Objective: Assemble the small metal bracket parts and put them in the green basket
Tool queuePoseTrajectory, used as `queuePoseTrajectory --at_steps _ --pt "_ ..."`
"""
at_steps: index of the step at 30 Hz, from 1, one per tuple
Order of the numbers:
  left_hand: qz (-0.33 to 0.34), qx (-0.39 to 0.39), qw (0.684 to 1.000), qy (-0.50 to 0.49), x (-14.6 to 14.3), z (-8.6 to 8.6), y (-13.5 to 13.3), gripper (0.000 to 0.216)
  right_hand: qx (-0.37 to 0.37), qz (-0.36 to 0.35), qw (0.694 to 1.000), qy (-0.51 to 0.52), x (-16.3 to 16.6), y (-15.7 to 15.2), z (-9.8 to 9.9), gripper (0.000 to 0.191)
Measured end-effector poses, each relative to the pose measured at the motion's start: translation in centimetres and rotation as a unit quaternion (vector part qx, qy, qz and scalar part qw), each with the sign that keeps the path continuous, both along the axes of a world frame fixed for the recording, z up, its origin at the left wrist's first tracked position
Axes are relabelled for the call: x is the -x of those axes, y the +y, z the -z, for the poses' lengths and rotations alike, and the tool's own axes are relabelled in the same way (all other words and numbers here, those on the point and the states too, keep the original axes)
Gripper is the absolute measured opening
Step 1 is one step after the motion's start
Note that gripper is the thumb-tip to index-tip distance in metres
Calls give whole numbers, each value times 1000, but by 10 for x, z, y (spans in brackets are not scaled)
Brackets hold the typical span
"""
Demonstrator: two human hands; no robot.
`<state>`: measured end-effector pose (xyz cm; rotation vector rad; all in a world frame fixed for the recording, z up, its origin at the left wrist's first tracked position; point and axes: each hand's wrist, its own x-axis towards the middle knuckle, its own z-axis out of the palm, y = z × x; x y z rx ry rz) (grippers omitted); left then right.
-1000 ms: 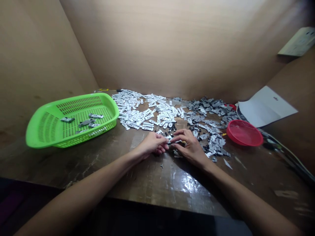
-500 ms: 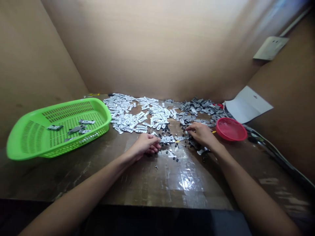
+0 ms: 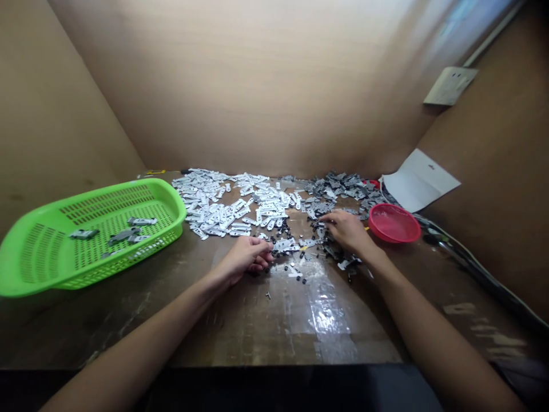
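My left hand [image 3: 244, 256] rests on the dark table with fingers curled, pinching a small metal piece near several tiny black parts [image 3: 295, 273]. My right hand [image 3: 346, 229] reaches into the pile of dark grey metal pieces [image 3: 343, 189], fingertips pinched on one at the pile's edge. A heap of white metal plates [image 3: 227, 203] lies behind the left hand. The green plastic basket [image 3: 38, 269] at the left holds a few assembled pieces.
A red shallow dish [image 3: 393, 223] sits just right of my right hand. White paper [image 3: 418, 178] leans at the back right, with cables [image 3: 467, 263] running along the right edge. Brown walls enclose the table; a wall socket [image 3: 450, 86] is up right.
My right hand left the left hand and moved right and back into the grey pile. The left hand stayed put. The view shifted right.
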<state>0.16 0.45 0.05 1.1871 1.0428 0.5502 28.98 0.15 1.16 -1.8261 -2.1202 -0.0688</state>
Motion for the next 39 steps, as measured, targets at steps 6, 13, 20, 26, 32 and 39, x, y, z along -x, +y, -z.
queuePoseTrajectory --at_steps 6,13,20,26,32,39 --pt "7 -6 1000 4 -1 -1 -1 27 62 17 998 -12 -9 4 2 23" --pt "4 -4 1000 8 -1 -3 -1 30 19 -16 999 33 -3 -1 -6 22" --pt "6 -1 1000 15 -1 -3 0 32 272 -99 953 90 -21 -28 -44 13" --pt "4 -1 1000 26 -2 -7 -2 30 221 -55 973 -41 -26 -65 -32 18" --pt "8 -1 1000 24 -3 -7 -2 29 116 -92 986 -76 -16 -62 -11 14" --pt "-2 -4 1000 17 -2 -5 0 31 112 -146 982 -47 -10 -27 -8 21"
